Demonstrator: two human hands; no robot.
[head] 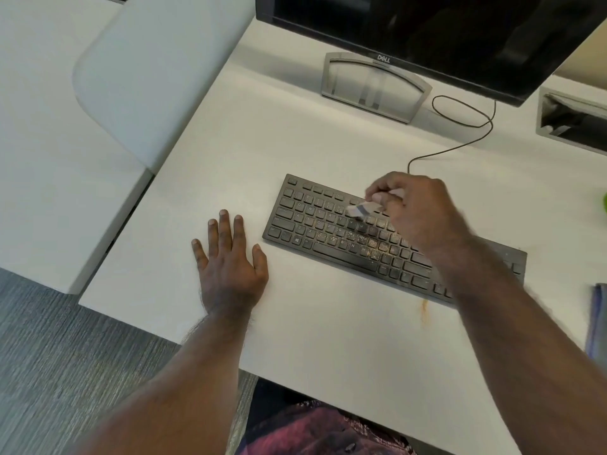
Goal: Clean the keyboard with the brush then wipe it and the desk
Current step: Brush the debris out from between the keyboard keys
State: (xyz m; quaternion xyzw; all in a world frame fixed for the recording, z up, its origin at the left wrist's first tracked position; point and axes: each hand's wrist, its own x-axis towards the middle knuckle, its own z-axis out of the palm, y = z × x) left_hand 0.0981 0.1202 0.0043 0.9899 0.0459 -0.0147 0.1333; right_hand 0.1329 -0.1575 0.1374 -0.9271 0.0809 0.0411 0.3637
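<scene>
A black keyboard (331, 231) lies at an angle on the white desk (328, 339), with brownish crumbs across its middle keys. My right hand (417, 211) hovers over the keyboard's upper middle and grips a small pale brush (359, 210), whose blurred head touches the upper key rows. My left hand (230, 264) lies flat on the desk just left of the keyboard, fingers straight and spread. An orange-brown stain (424, 311) marks the desk below the keyboard's front edge.
A dark Dell monitor (443, 34) on a grey stand (374, 87) sits behind the keyboard, whose cable (466, 126) loops toward it. A grey cable box (571, 116) is at the right back. A bluish cloth (599, 320) lies at the right edge. A padded divider (154, 70) stands at left.
</scene>
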